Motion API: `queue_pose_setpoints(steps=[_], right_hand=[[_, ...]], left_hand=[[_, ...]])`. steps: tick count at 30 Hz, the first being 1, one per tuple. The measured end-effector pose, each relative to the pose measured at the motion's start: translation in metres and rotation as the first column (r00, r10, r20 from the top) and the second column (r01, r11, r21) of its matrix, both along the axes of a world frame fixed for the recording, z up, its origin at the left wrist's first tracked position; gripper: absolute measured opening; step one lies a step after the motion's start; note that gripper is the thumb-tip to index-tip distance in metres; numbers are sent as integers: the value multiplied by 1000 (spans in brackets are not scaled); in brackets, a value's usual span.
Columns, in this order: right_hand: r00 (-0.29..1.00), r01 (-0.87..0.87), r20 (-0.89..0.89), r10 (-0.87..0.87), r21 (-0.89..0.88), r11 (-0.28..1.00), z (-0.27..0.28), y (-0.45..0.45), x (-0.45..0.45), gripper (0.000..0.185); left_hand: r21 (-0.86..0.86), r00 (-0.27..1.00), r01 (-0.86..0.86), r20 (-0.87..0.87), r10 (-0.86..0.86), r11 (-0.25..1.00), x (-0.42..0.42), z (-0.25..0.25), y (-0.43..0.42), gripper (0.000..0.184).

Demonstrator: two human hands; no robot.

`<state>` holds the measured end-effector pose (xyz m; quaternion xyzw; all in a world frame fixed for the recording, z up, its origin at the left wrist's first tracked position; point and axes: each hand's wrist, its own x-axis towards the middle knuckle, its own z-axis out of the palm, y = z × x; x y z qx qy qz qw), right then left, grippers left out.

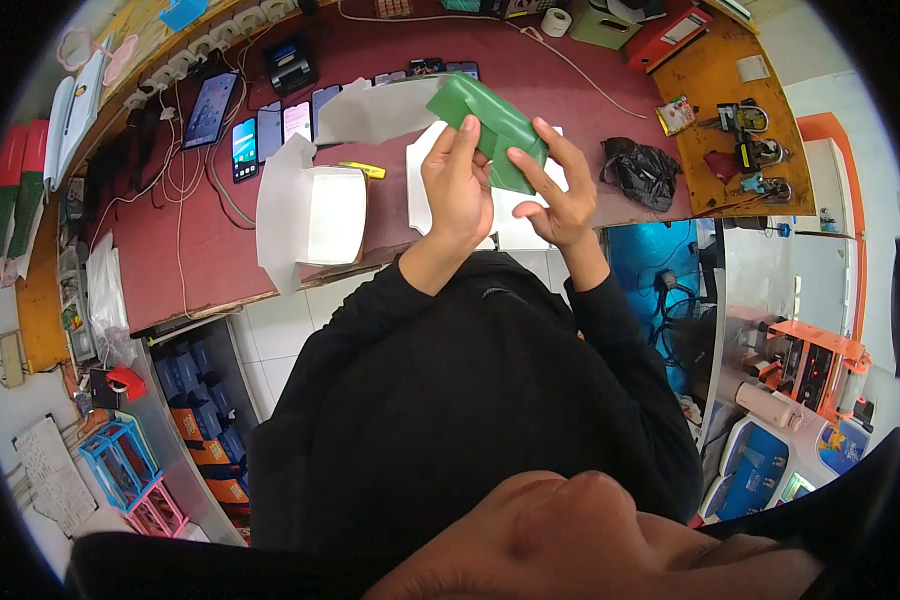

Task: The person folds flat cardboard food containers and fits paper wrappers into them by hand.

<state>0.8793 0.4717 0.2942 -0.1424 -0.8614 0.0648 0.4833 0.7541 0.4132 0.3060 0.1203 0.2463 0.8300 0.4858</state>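
A shiny green wrapped packet (488,118) is held up over the desk between both hands. My left hand (458,185) grips its left side, thumb on top. My right hand (560,185) holds its right edge between thumb and fingers. Beneath the hands lie white sheets or box parts (420,190), partly hidden. An open white box (335,215) with a raised flap stands to the left, and a yellow object (362,170) lies behind it.
Several phones (244,150) and a tablet (210,110) with cables lie at the back left of the red desk (210,255). A black plastic bag (640,172) sits at the right, beside a wooden shelf (705,75) with tools. Shelving holds blue boxes (195,390) below left.
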Motion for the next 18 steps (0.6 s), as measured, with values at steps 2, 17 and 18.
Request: queue_pose_setpoints(steps=[2,17,18], right_hand=[[1000,25,-7,-25,48,999,2,-1,-4,46],[975,25,-219,-38,-62,998,-5,-4,-26,27],[975,24,-219,-36,-61,998,-6,-4,-26,27]], left_hand=[[-24,1000,-9,-18,9,1000,-5,1,2,20],[6,992,-120,-42,121,993,9,-1,0,21],[7,992,-121,-42,122,993,8,-2,-1,21]])
